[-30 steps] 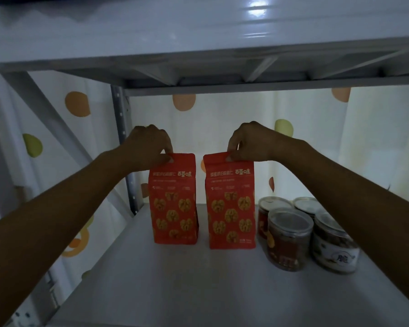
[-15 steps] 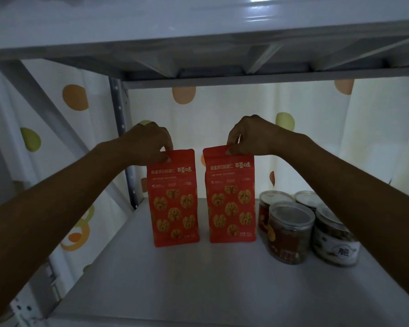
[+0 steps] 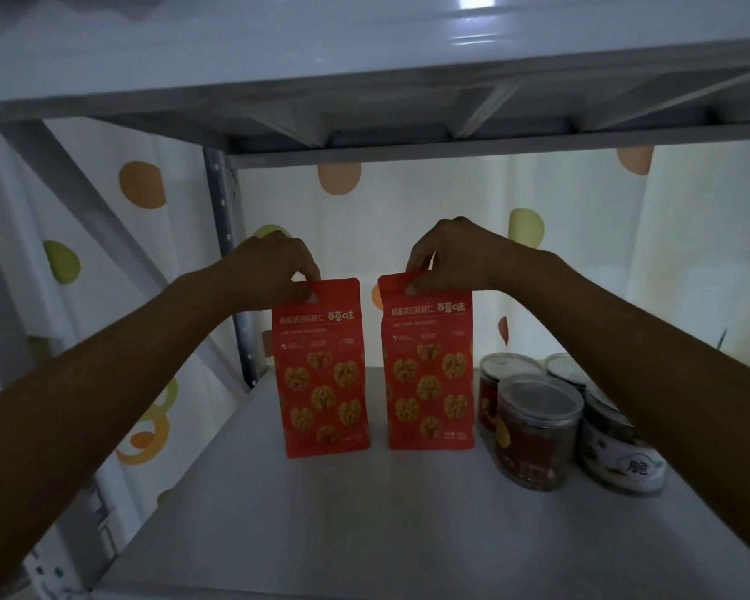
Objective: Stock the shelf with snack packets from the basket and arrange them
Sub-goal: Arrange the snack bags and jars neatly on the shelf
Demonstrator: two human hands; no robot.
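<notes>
Two red snack packets printed with walnut pictures stand upright side by side on the grey shelf board (image 3: 364, 521), a narrow gap between them. My left hand (image 3: 273, 270) pinches the top edge of the left packet (image 3: 321, 383). My right hand (image 3: 447, 257) pinches the top edge of the right packet (image 3: 427, 374). Both packets face me and their bases rest on the board. The basket is out of view.
Several clear lidded jars (image 3: 537, 430) stand in a cluster to the right of the packets, under my right forearm. A metal upright (image 3: 230, 270) rises behind the left packet. The upper shelf (image 3: 364, 80) hangs low overhead. A spotted curtain (image 3: 408, 210) closes the back.
The packets stand a little further apart than one second ago. Both hands keep their pinch on the top edges; the camera has shifted slightly.
</notes>
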